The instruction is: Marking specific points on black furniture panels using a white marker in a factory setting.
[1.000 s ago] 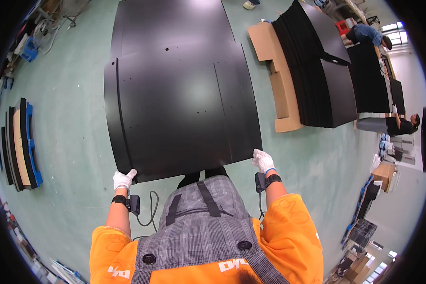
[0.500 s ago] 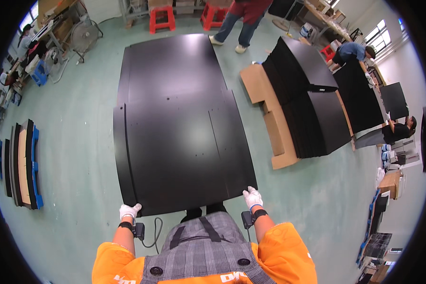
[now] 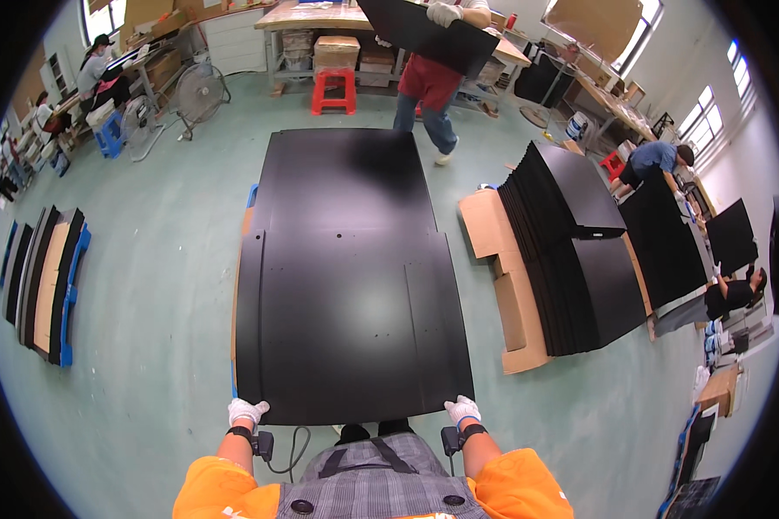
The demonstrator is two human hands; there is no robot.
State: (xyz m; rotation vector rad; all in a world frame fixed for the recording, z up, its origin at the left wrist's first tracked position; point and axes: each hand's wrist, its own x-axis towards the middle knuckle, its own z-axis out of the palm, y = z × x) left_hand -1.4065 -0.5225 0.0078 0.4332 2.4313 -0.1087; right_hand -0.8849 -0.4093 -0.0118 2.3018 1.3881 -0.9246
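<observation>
A large black panel (image 3: 355,329) with small holes and two long grooves spreads in front of me. A second black panel (image 3: 346,182) adjoins its far edge. My left hand (image 3: 248,410), in a white glove, grips the near left corner. At the near right corner, my right hand (image 3: 462,410), also gloved, is closed on the edge. On both hands some fingers are hidden by the panel. Blue and tan edges of a pallet (image 3: 235,346) show along the panel's left side.
A tall stack of black panels (image 3: 571,251) stands on cardboard (image 3: 511,285) to the right. Ahead, a person (image 3: 428,86) holds a black panel (image 3: 437,39) near a workbench (image 3: 312,16). More panels rest on a blue pallet (image 3: 76,285) at left. Two people work far right.
My view has tilted up, showing the workbench and the person's raised panel. Relative to my view, the black panel has shifted rightward, and the pallet edge at its left now shows. Both hands keep their grip.
</observation>
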